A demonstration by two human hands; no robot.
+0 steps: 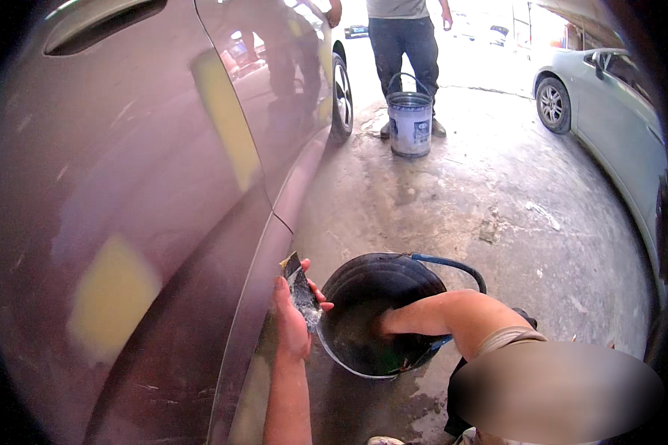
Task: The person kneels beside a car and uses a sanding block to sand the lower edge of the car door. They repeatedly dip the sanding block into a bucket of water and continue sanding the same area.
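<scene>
My left hand (295,326) holds a dark, flat piece of sandpaper (299,287), with whitish suds or residue on its lower part and a tan edge at the top. The palm is turned up and the fingers curl around its side. Just right of it stands a black bucket (349,278) with dark liquid inside. My right forearm (438,311) reaches down into this bucket. The right hand (384,325) is sunk in the dark inside, so its fingers are hidden. Close on the left is a mauve car's side panel (171,297), with a dull yellow filler patch (115,300) low down.
Another yellow patch (226,122) runs beside the door seam. A blue handle (453,262) arches off the bucket's right side. Farther off, a person (402,44) stands behind a white pail (410,130). A pale car (608,111) is parked at right on the concrete floor (490,193).
</scene>
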